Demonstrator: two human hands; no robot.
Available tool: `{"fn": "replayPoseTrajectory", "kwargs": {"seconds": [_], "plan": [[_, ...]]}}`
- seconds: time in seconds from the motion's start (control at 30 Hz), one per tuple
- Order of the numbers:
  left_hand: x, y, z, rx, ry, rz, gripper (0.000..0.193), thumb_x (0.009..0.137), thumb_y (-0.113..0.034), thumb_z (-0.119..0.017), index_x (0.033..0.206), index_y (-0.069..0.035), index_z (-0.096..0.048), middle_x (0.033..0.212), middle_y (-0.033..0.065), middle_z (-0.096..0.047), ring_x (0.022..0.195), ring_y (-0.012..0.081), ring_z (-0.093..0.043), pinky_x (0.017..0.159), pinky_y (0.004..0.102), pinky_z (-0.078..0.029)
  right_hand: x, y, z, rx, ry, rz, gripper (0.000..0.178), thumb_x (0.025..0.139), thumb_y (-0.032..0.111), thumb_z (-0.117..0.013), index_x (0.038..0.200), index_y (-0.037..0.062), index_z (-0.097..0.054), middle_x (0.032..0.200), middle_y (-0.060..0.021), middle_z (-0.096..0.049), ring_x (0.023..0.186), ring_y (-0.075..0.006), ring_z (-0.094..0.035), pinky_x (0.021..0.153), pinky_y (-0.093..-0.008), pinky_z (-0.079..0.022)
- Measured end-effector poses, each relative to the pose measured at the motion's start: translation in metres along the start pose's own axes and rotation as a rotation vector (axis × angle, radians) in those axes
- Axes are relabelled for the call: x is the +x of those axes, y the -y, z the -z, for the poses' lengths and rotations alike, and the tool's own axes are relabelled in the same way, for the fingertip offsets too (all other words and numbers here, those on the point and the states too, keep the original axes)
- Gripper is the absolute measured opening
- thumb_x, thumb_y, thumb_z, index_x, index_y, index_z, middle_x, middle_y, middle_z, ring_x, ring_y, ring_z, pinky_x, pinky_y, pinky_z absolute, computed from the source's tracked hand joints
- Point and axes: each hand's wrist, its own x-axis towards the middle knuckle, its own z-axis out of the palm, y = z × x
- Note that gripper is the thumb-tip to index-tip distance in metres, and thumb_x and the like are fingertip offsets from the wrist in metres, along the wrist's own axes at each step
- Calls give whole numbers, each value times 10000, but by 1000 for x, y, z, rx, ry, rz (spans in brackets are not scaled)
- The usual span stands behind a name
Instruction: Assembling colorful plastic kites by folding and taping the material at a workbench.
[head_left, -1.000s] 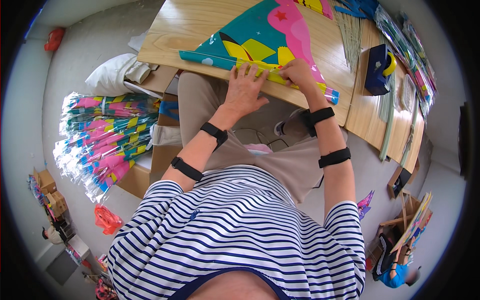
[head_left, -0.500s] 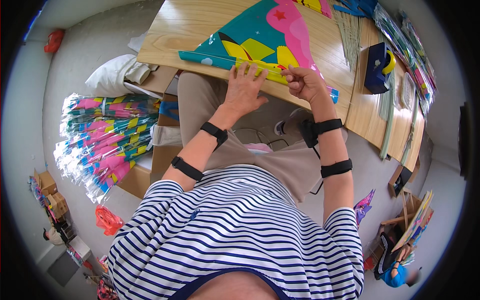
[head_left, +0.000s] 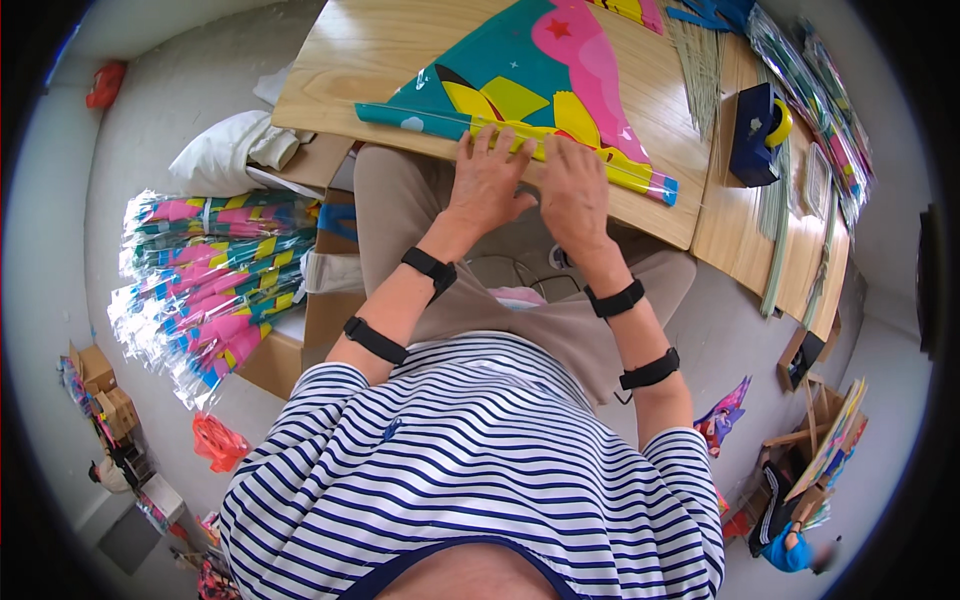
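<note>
A thin, shiny kite (head_left: 500,85) in teal, pink and yellow lies spread on the wooden table, its near edge folded or rolled into a narrow strip along the table's front. A thin rod appears to run along this strip. My left hand (head_left: 488,185) lies palm down, fingers apart, with its fingertips on the strip's middle. Just to the right, my right hand (head_left: 575,195) rests its stretched fingers on the same strip. The two thumbs come close together below the edge. What is under the fingertips is hidden.
A blue tape dispenser (head_left: 752,135) with yellow tape stands at the right, near bundles of thin sticks (head_left: 692,65). Wrapped colourful bundles (head_left: 225,270) are piled at my left. A white cloth (head_left: 225,150) lies beyond them. Another person (head_left: 785,548) is at the far lower right.
My right hand has gone from a pinch at the strip's right part to fingers laid flat, farther left beside my left hand. My left hand has stayed nearly still.
</note>
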Motion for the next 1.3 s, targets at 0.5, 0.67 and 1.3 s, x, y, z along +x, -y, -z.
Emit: {"fn": "replayPoseTrajectory", "kwargs": {"seconds": [0.5,0.67,1.3], "plan": [[-1,-2,1,31,17,-18,754,687,-259,-792,1393,-179,-543,1396,152,-453,1345,367,-388,1123,587,-293,-17,-12,-26,-29,132,105,777,836,372,-716,1454,-10,-443,1532,-175,-408,1472,-318,-316,1198,-513,-230],[-2,2,0,48,-19,-27,734,695,-258,-779,1387,-174,-547,1394,158,-459,1339,369,-394,1119,586,-292,-14,-7,-29,-7,142,60,759,849,343,-709,1465,0,-428,1538,-183,-398,1476,-323,-310,1196,-514,-235],[118,143,23,-80,-135,347,417,724,-141,-797,1087,6,-655,1107,199,-657,1054,391,-608,894,455,-503,-19,-6,-34,35,110,61,873,747,271,-799,1470,-22,-406,1565,-191,-361,1486,-336,-295,1194,-520,-251]]}}
